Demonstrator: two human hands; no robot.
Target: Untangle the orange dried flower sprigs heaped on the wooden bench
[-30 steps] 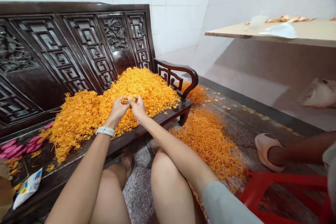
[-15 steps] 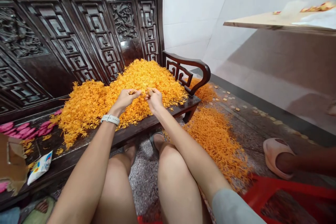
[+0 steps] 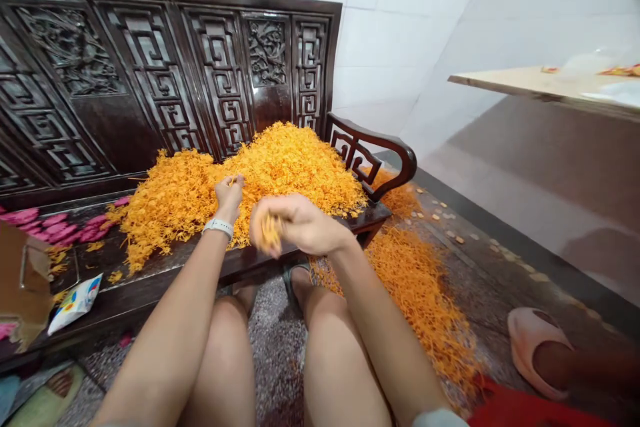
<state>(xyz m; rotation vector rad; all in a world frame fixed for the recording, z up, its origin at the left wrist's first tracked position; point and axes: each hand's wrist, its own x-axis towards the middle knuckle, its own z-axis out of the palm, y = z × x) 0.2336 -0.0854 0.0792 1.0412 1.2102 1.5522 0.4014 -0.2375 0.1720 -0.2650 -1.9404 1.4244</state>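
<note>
A big heap of orange flower pieces (image 3: 250,180) covers the seat of a dark carved wooden bench (image 3: 150,80). My left hand (image 3: 229,195), with a white band on its wrist, rests on the heap and pinches a small orange piece. My right hand (image 3: 295,223) is drawn back toward me above the bench's front edge, blurred, with an orange flower piece (image 3: 271,232) held in its fingers. My bare knees are below both hands.
More orange pieces (image 3: 420,287) lie on the floor right of the bench. Pink flowers (image 3: 55,227), a small white packet (image 3: 75,303) and brown cardboard (image 3: 23,280) sit at the bench's left. Another person's slippered foot (image 3: 537,347) and a red stool (image 3: 525,410) are at right; a wooden board (image 3: 545,83) above.
My right hand has pulled back from the heap toward me with an orange piece. The left hand stays on the heap. The view has shifted left.
</note>
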